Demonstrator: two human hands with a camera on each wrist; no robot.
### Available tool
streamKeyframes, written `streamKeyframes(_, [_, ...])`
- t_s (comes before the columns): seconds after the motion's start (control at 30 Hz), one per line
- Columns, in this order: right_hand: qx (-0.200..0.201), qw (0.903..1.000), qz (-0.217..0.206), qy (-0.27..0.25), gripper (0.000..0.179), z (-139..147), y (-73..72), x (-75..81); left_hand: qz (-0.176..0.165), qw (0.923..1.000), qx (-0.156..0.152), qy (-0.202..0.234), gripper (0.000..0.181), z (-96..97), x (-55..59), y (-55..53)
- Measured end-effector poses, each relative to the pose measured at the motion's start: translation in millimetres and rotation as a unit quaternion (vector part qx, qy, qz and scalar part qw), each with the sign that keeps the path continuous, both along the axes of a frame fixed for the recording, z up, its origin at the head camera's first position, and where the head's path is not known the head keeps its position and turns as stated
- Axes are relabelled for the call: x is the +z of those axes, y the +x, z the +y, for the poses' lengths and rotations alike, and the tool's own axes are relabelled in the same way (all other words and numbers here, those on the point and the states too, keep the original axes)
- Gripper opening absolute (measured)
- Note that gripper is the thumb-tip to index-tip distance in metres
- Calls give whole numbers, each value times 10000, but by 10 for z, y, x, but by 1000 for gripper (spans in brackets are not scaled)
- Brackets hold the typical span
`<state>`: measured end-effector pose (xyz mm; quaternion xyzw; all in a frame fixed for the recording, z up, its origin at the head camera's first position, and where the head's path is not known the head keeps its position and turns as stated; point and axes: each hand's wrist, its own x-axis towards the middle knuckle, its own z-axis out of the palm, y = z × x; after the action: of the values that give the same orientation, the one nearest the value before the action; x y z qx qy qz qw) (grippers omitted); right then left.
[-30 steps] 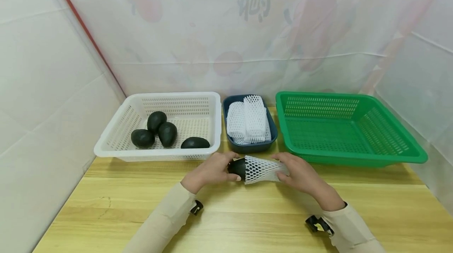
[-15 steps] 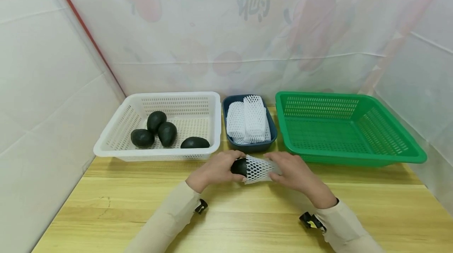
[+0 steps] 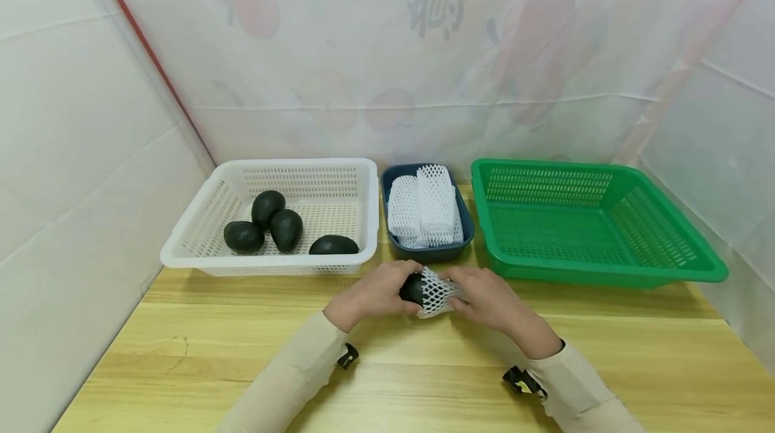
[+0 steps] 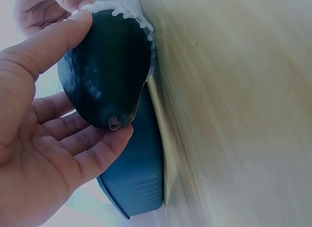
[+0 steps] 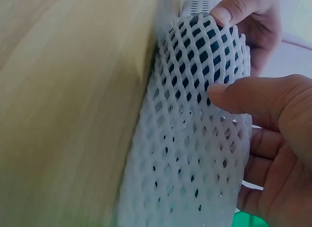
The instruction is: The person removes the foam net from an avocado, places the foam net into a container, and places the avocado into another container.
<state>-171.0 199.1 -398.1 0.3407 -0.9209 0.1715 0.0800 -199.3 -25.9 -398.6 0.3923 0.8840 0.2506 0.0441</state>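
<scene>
A dark green avocado (image 4: 107,66) lies in my left hand (image 3: 377,290), the thumb on one side and the fingers curled under the other. Its stem end is bare and points toward my left palm. A white foam net sleeve (image 5: 190,124) covers the other end, its mesh stretched wide over the fruit. My right hand (image 3: 489,302) pinches the sleeve, thumb on top and fingers beneath. Past the avocado, the sleeve runs on slack and narrow in the right wrist view. Both hands are close above the table, in front of the blue bin.
A white basket (image 3: 266,262) on the left holds several avocados (image 3: 286,230). In the middle, a dark blue bin (image 3: 430,255) contains folded foam net sleeves (image 3: 437,208). The green basket (image 3: 599,271) stands at the right. All three line the back of the wooden table (image 3: 424,379).
My right hand has moved left with the sleeve, bringing it closer to my left hand. My left hand has shifted slightly right with the avocado. The baskets and bin stay put.
</scene>
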Motion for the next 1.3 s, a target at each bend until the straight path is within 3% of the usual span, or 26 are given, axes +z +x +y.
streamKeyframes(0.33, [18,9960,890,-111,30,43,38,86,116,9994,97,320,58,-184,63,75])
streamKeyframes(0.67, [-443,9967,656,-188,28,212,143,116,349,9985,93,406,53,-453,20,173])
streamKeyframes(1.03, [-468,9966,617,-267,27,233,153,117,473,9983,73,328,52,-473,-35,163])
streamKeyframes(1.13, [-497,9967,579,-262,24,237,162,180,541,9980,52,322,52,-477,-18,175])
streamKeyframes(1.3, [-319,9947,876,-425,20,262,115,353,535,9981,59,296,53,-490,77,227])
